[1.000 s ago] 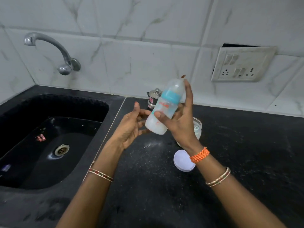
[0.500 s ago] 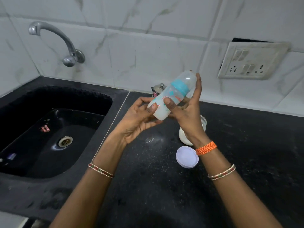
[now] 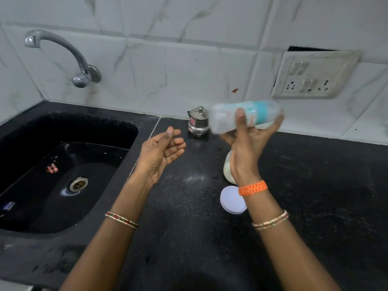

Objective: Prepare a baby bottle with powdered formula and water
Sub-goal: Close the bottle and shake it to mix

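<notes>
My right hand (image 3: pixel 247 143) grips a clear baby bottle (image 3: pixel 224 119) with a blue band, held nearly level above the black counter and blurred by motion. The bottle's base points left and its capped top points right. My left hand (image 3: pixel 161 150) is off to the left, palm up, fingers loosely apart, holding nothing and apart from the bottle. Under my right wrist stands a glass jar of white powder (image 3: pixel 227 169), mostly hidden. Its white round lid (image 3: pixel 231 201) lies flat on the counter in front of it.
A small steel pot with a lid (image 3: pixel 198 121) stands against the back wall. A black sink (image 3: pixel 63 175) with a drain fills the left, a steel tap (image 3: pixel 63 53) above it. A switch and socket plate (image 3: pixel 315 74) is on the tiled wall. White powder dusts the counter (image 3: pixel 189 179).
My left hand has let go of the bottle and drawn away to the left. My right hand has swung the bottle right and tipped it to almost level.
</notes>
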Motion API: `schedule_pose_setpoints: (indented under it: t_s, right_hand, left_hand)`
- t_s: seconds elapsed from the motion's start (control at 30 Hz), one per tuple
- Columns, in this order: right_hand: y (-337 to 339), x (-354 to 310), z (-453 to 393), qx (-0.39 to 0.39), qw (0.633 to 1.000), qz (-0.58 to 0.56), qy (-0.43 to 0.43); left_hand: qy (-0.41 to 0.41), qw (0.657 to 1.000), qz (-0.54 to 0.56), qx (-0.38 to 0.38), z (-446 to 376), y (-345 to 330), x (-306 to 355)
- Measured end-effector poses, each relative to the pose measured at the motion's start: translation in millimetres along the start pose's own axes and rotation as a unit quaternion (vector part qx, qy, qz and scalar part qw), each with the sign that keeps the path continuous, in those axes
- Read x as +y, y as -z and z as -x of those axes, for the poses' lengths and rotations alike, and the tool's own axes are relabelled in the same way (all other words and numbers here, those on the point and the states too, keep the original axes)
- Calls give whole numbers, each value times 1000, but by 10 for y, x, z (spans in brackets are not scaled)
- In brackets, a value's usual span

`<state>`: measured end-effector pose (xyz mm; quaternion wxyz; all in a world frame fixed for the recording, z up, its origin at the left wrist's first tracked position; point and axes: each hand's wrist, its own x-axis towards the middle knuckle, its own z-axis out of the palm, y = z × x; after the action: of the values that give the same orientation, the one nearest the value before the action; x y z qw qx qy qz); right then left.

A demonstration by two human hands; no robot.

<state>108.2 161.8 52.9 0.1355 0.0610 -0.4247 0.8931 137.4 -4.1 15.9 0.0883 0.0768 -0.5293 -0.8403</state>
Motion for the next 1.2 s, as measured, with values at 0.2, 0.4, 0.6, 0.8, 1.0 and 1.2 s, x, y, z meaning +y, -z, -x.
schedule_pose_setpoints:
  t_s: [0.2,0.4,0.6,0.8,1.0,1.2]
  right_hand:
    - [53,-76,-16,-4,1000,2,31]
    - [90,-111,165,-140,972,164,94]
    - [112,-146,-41,-129,978,147,68]
    - [108,-327,-249,-69,984,105,128]
    - [168,-274,-160,-200,965,167,13]
    - [239,-215,-84,-83,996,26,-25]
  left_hand:
    - [-1,1000,-11,-27,-22,-60,13]
    - [-8,998,-47,-31,0,-107,-28]
    - [-4,998,-52,-35,33,-75,16]
    - [-8,998,-63,-25,29,-4,15]
    - [-8,997,-79,-21,-1,6,-12]
    - [1,997,-71,-36,18,56,-44]
